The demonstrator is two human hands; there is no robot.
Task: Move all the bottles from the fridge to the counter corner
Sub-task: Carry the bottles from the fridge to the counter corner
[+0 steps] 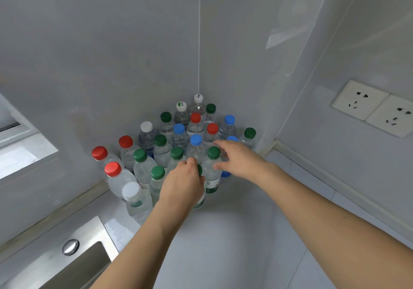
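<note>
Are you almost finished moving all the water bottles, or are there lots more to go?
A lot looks done: a big cluster of bottles already stands upright in the counter corner. In hand now: the left hand grips the top of a green-capped bottle at the front of the cluster, and the right hand is open, over the bottles beside it. What is left I cannot say, because the fridge is out of view.

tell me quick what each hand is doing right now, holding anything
Left hand: closed on top of a green-capped bottle.
Right hand: open, fingers spread over the bottles, holding nothing.
</note>
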